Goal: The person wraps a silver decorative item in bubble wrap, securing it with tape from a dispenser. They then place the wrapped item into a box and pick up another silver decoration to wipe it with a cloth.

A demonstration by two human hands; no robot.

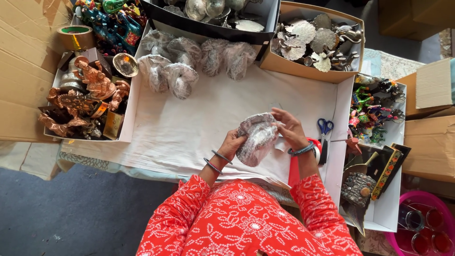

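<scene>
Both my hands hold a silvery object wrapped in clear bubble wrap [256, 138] just above the white paper-covered table [189, 123]. My left hand [232, 143] grips its lower left side. My right hand [288, 128] presses on its upper right side. Bangles sit on both wrists, and my sleeves are red with a white pattern. Several similar wrapped bundles [187, 59] lie in a group at the far side of the table.
A white box of copper figurines [87, 95] stands at left, with a tape roll [76, 36] behind it. Boxes of silver metal pieces [315, 40] are at the back. Blue-handled scissors [324, 132] and colourful figurines [374, 111] lie to the right. A pink tub [424, 227] sits at bottom right.
</scene>
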